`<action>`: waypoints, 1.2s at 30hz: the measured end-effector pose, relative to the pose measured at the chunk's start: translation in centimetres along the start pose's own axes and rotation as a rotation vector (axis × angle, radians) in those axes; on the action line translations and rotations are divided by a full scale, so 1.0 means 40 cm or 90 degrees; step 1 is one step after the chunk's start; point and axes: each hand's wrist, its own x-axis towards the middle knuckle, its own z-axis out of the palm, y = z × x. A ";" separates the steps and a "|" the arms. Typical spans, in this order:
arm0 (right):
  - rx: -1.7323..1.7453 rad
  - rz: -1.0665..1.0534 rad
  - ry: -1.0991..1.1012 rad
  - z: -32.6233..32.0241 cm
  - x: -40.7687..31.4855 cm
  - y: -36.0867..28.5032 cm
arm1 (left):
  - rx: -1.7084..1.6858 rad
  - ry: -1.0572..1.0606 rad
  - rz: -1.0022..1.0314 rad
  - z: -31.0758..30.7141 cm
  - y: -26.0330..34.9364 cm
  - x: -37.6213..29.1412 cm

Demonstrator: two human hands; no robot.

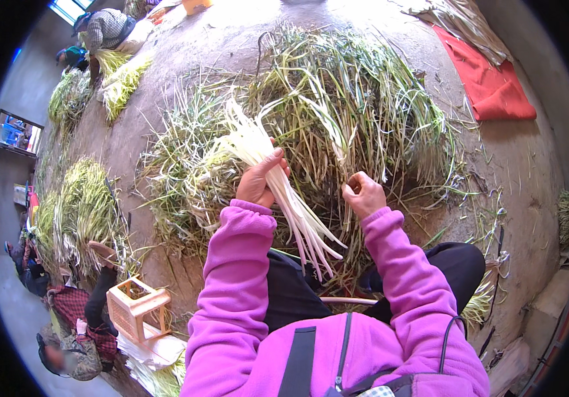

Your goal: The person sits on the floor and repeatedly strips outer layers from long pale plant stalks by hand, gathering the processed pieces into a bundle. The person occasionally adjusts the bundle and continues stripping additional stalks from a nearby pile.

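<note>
My left hand [263,179] is closed around a bunch of pale, peeled plant stalks [289,198], whose whitish-yellow leaf ends fan out above the fist and whose pinkish-white ends hang down to the right. With fingertips pinched together, my right hand [364,192] grips a thin stalk with a yellow-green leafy top [336,141] leaning over the pile. Both hands are over a large heap of green and dried leafy stalks [363,99] on the ground before me. Paler loose leaves [205,188] lie on the heap left of my left hand.
An orange plastic stool [138,308] stands at lower left beside white sheeting [148,347]. People sit near other stalk piles [83,213] on the left. Red cloth [492,79] lies at upper right. A dark cord [498,268] runs along the ground at right.
</note>
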 end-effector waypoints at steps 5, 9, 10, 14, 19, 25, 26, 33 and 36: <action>0.053 -0.022 -0.011 0.019 -0.064 0.020 | 0.006 0.009 -0.016 0.017 -0.028 -0.001; 0.183 0.016 -0.009 -0.020 -0.076 -0.058 | 0.029 0.035 -0.021 0.019 -0.027 0.003; 0.191 0.097 -0.102 -0.016 -0.071 -0.035 | 0.037 0.048 -0.025 0.019 -0.027 0.003; 0.238 0.059 -0.047 -0.011 -0.123 -0.025 | 0.051 -0.003 0.018 0.006 -0.049 -0.005; 0.400 0.092 -0.061 0.000 -0.140 -0.034 | 0.103 0.029 -0.056 -0.006 -0.070 0.005; 0.522 0.112 -0.088 -0.007 -0.161 -0.067 | 0.152 0.034 -0.103 -0.005 -0.112 -0.004; 0.542 0.104 -0.084 -0.008 -0.166 -0.073 | 0.148 0.054 -0.107 -0.004 -0.119 -0.007; 0.620 0.098 -0.161 -0.009 -0.189 -0.069 | 0.102 0.044 -0.155 0.008 -0.119 -0.005; 0.611 0.088 -0.177 0.006 -0.183 -0.060 | 0.114 0.039 -0.113 0.004 -0.133 -0.004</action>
